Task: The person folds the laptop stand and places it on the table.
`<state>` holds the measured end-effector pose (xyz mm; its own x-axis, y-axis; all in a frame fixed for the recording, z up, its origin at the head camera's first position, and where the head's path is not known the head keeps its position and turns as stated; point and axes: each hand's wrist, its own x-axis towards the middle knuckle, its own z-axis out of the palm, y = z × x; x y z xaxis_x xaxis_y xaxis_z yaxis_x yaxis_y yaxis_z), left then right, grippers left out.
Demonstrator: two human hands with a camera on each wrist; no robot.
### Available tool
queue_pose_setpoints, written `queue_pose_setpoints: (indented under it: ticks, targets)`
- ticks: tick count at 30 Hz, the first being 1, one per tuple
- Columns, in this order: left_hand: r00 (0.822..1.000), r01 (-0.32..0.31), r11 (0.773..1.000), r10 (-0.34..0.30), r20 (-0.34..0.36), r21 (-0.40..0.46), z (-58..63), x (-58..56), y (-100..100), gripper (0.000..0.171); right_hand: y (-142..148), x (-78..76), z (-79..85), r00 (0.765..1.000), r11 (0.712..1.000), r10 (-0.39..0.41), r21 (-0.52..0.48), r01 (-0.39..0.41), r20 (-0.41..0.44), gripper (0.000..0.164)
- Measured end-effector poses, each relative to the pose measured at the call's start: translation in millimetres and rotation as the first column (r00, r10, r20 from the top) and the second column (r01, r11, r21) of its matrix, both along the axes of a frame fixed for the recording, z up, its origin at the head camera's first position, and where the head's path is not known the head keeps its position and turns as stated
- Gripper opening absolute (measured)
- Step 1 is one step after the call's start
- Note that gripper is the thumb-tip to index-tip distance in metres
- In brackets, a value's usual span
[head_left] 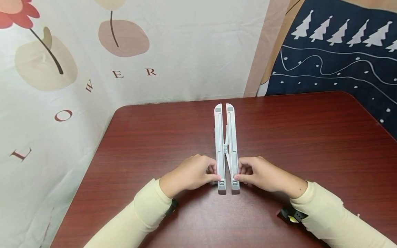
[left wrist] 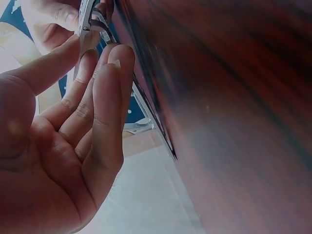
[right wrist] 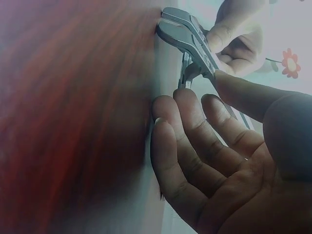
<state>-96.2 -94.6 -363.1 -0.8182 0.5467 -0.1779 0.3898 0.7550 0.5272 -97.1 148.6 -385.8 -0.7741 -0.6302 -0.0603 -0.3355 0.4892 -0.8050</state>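
A silver folding laptop stand [head_left: 220,137] lies on the table, its two long bars nearly side by side with a narrow gap and a hinged link between them. Near its front end, my left hand [head_left: 193,172] pinches the left bar between thumb and fingers. On the other side my right hand [head_left: 263,173] pinches the right bar the same way. The left wrist view shows the edge of the stand [left wrist: 85,22] between thumb and fingertips. In the right wrist view, the rounded front ends of the stand [right wrist: 181,38] show beyond the fingers.
The dark red wooden table [head_left: 149,137] has rounded back corners. Behind it hangs a pale cloth [head_left: 198,51] with flowers and letters. A navy cloth [head_left: 335,65] with white trees hangs at the right. Dark straps [head_left: 299,214] sit at the wrists.
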Motion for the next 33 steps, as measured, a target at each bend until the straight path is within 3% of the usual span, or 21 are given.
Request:
queue_pose_setpoints:
  ticks: [33]
  targets:
    - [1.0, 0.005, 1.0, -0.005, 0.006, -0.003, 0.7, 4.3, 4.6, 0.02, -3.0, 3.8, 0.9, 0.999, 1.0, 0.006, 0.028, -0.005, -0.045, 0.019]
